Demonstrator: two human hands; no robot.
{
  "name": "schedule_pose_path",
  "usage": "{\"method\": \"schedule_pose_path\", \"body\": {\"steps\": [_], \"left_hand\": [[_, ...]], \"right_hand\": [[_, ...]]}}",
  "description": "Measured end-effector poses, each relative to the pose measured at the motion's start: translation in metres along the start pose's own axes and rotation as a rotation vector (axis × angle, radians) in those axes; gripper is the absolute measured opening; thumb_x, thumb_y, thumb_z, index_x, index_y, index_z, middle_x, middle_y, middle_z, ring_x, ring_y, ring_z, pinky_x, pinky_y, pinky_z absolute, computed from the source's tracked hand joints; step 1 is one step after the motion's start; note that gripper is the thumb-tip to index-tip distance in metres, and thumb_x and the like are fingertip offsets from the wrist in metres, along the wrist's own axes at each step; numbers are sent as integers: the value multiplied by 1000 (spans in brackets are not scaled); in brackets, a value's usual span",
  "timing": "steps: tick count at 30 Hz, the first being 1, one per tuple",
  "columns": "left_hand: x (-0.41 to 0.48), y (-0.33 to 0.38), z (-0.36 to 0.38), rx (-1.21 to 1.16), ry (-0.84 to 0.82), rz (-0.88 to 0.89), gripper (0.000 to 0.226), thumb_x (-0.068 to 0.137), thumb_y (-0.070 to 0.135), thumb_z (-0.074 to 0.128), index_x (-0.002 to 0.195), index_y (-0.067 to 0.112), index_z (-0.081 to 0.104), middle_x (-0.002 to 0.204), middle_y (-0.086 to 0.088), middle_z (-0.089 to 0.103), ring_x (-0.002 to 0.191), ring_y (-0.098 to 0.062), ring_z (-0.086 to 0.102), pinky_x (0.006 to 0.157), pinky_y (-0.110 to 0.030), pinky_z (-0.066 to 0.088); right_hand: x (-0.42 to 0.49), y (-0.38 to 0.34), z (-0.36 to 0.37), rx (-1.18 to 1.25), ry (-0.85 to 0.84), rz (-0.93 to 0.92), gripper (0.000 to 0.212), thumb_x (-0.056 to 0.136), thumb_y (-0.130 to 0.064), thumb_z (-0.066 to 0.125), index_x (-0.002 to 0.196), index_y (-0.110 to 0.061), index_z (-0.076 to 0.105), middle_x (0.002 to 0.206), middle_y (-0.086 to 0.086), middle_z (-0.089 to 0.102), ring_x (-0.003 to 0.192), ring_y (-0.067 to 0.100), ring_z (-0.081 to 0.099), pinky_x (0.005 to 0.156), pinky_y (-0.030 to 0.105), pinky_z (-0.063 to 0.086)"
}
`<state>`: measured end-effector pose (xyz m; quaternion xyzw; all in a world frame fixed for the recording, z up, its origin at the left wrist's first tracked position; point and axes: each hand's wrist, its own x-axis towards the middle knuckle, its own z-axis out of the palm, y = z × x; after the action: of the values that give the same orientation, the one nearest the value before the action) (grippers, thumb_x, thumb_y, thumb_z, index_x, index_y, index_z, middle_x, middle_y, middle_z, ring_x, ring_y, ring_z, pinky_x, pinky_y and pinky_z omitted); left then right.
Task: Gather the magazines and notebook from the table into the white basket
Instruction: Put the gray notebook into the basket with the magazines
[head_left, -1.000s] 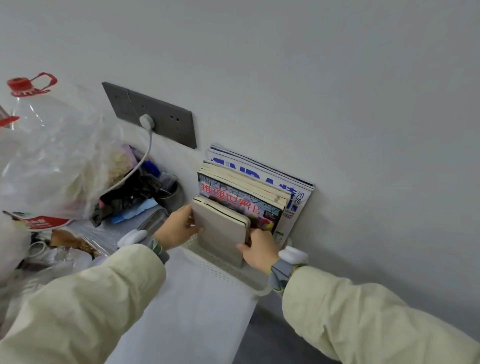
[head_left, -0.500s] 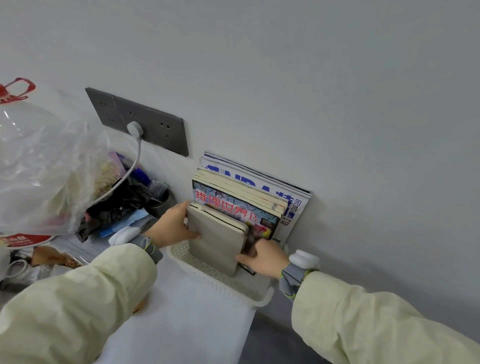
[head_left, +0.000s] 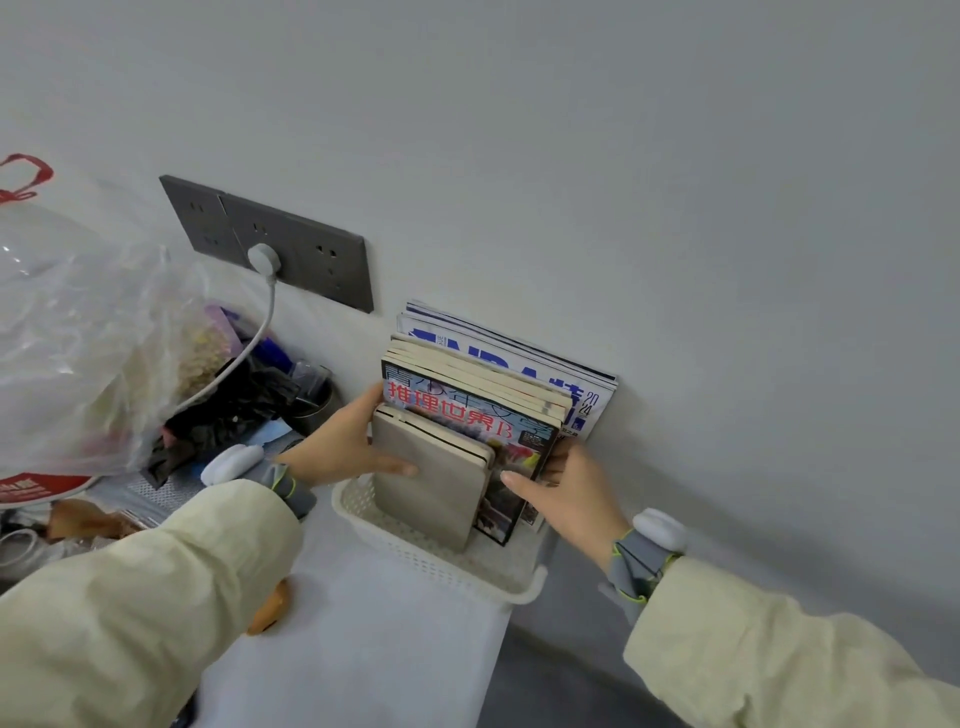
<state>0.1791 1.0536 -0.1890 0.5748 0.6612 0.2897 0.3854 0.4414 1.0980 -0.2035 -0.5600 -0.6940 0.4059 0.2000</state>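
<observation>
A white perforated plastic basket (head_left: 441, 566) sits at the far right end of the white counter (head_left: 363, 649), close against the pale grey wall (head_left: 623, 182). A stack of glossy paper magazines (head_left: 467, 415) stands upright inside it, leaning back on the wall. The front one has red characters on its cover, and the rearmost is white with large blue letters. A flat beige notebook (head_left: 431, 478) with rounded corners stands on end in front of the stack, its lower edge down in the basket.

The left hand (head_left: 348, 447) holds the notebook by its left edge. The thumb lies straight across the front cover, and the fingers reach up behind it along the left side of the stack. The right hand (head_left: 566, 488) is at the right side of the stack, with its fingers curled round the right edge of the magazines. Its thumb stretches out over the front cover towards the notebook's right edge; I cannot tell whether the thumb touches the notebook. Both arms wear pale yellow sleeves (head_left: 156, 597), and each wrist carries a grey strap with a white device.

On the wall to the left is a dark grey socket panel (head_left: 291, 249) with a white plug (head_left: 265, 258) in it. Below that, a crumpled clear plastic bag (head_left: 78, 338) rests among clutter.
</observation>
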Motion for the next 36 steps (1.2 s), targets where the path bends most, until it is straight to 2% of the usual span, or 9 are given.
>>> {"method": "schedule_pose_path", "body": {"steps": [2,6,11,17,22,25,28,32,36], "left_hand": [[-1,1,3,-31,46,12,96,64,17,84,138,32,26,127,16,43,121,-9,42,101,-32,42],[0,-1,9,-15,110,39,101,61,17,86,139,27,23,133,8,44,121,-10,41,104,-32,38],[-3,-6,6,-6,114,39,114,58,14,88,142,33,14,126,17,42,121,-9,40,105,-37,40],[-8,-15,7,-18,111,5,121,56,20,89,141,40,7,129,20,40,121,-6,38,108,-41,39],[-3,-21,4,-52,85,7,118,57,17,89,139,45,9,127,22,42,120,-7,41,103,-33,41],[5,-20,3,-24,45,2,105,56,17,89,129,50,21,116,32,45,114,-4,46,99,-25,38],[15,-19,3,-62,1,-14,97,56,13,88,119,56,28,112,31,49,101,11,50,88,-13,42],[23,-20,2,-88,-27,-4,99,56,11,88,122,53,27,115,28,50,102,13,48,78,-8,44],[22,-22,0,-34,-38,17,100,55,8,89,116,58,28,112,27,49,94,9,55,70,-6,49]], "right_hand": [[-6,0,5,35,77,-14,59,69,-43,78,113,-22,43,112,-4,63,101,16,62,86,32,53],[-3,-2,-2,-33,61,-44,58,68,-40,79,113,-15,52,107,2,68,96,22,65,86,42,54],[0,-6,-10,-294,-48,-211,43,75,-48,70,112,-27,63,107,-2,72,98,19,66,76,20,46],[-2,0,-9,-440,35,-310,42,84,-50,58,115,-22,62,105,1,72,95,24,66,72,19,43],[-1,9,-27,-628,-58,-168,59,80,-68,47,77,-11,59,72,4,63,75,25,65,65,32,52],[2,15,-38,-547,-3,-85,62,76,-65,58,95,-6,57,89,8,66,83,25,64,73,38,55],[2,14,-36,-184,10,-15,69,68,-51,75,117,-11,47,117,4,62,100,15,59,87,31,52],[1,15,-27,-87,75,-36,74,58,-51,82,112,-19,43,114,-1,64,93,12,61,78,27,53],[2,15,-17,-171,25,-136,76,59,-60,77,123,-30,48,119,-6,64,105,16,61,82,29,52]]}}
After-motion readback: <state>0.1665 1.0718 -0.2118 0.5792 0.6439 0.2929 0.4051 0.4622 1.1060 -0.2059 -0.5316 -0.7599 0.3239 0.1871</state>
